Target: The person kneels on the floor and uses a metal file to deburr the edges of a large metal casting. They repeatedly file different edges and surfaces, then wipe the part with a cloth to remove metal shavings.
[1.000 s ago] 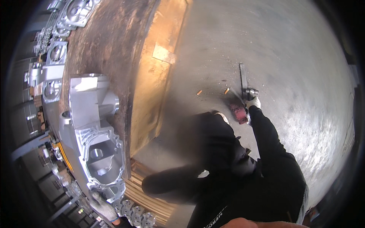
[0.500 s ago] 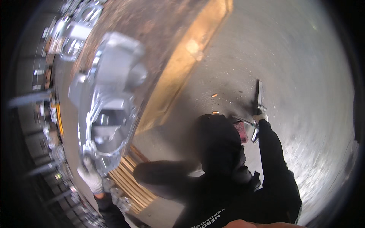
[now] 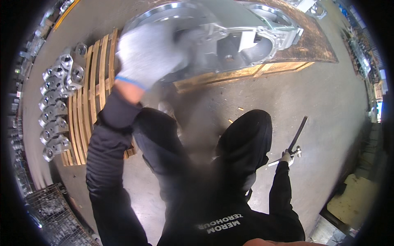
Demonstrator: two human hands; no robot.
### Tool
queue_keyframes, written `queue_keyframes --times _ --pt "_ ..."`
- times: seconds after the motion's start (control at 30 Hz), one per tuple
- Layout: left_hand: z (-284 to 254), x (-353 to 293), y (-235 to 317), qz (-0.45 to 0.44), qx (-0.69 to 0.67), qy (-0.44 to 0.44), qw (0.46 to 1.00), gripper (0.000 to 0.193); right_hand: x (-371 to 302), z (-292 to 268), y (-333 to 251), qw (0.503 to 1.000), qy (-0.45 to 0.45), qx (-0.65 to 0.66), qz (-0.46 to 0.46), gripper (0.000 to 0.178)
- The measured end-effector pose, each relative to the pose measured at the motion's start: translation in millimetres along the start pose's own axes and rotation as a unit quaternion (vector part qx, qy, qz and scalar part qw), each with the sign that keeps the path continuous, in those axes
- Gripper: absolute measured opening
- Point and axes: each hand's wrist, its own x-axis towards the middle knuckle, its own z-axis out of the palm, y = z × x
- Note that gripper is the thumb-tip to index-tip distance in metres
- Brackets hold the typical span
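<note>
A large silver metal casting (image 3: 230, 51) with round openings lies at the top of the view on a worn brown board (image 3: 316, 45). My left hand (image 3: 147, 53), in a light grey glove with a blue cuff edge, is in front of the casting's left end. Motion smears its fingers, so I cannot tell whether it touches the metal. Low at my right side, my gloved right hand (image 3: 287, 158) is closed round a long, flat, dark bar (image 3: 299, 132), file-like in shape. A tool resembling a small hammer (image 3: 297, 152) is in the same grip.
On the left, a slatted wooden pallet (image 3: 92, 78) stands beside several smaller silver castings (image 3: 55, 110). A wire mesh crate (image 3: 53, 213) is at lower left. Small orange-brown bits (image 3: 240, 108) lie on the grey floor. My knees are below the board's wooden edge (image 3: 246, 74).
The view has swung round, so the casting now lies across the top rather than at the left. My left hand has moved up in front of it; my right still grips the bar.
</note>
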Motion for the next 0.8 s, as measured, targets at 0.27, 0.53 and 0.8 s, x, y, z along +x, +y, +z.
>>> queue_keyframes --times 0.27,0.53,0.8 --pt "2.4 -8.6 -5.4 -0.057 -0.003 0.01 0.998 0.051 -95.6 0.8 -215.6 0.95 -0.285 0.067 0.107 0.015" --pt "5.1 3.4 31.7 0.002 -0.097 0.152 0.984 0.044 -273.9 91.8 -350.1 0.908 -0.399 0.107 0.071 0.026" --pt "43.9 24.5 198.2 0.194 -0.307 -0.005 0.932 0.045 -392.2 193.0 -389.1 0.845 -0.467 0.213 0.149 0.034"
